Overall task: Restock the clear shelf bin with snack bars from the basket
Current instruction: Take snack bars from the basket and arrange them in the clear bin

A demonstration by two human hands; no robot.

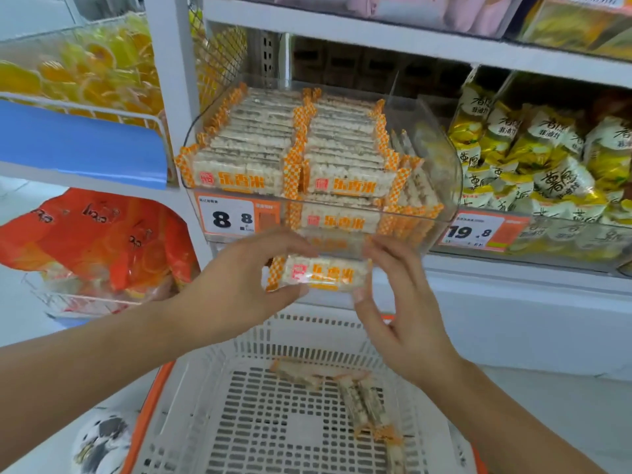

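While a clear-wrapped puffed-rice snack bar with orange checkered ends is pinched at its ends by the left hand and right hand, it is held just below the clear plastic shelf bin's front edge, above the white perforated plastic basket, where loose bars are left.

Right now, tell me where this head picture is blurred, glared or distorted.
Head view: the upper shelf and yellow bags are smeared; shelf lines bow from the wide lens; the bar held by left hand and right hand shows wrapper glare; the basket bars look soft.
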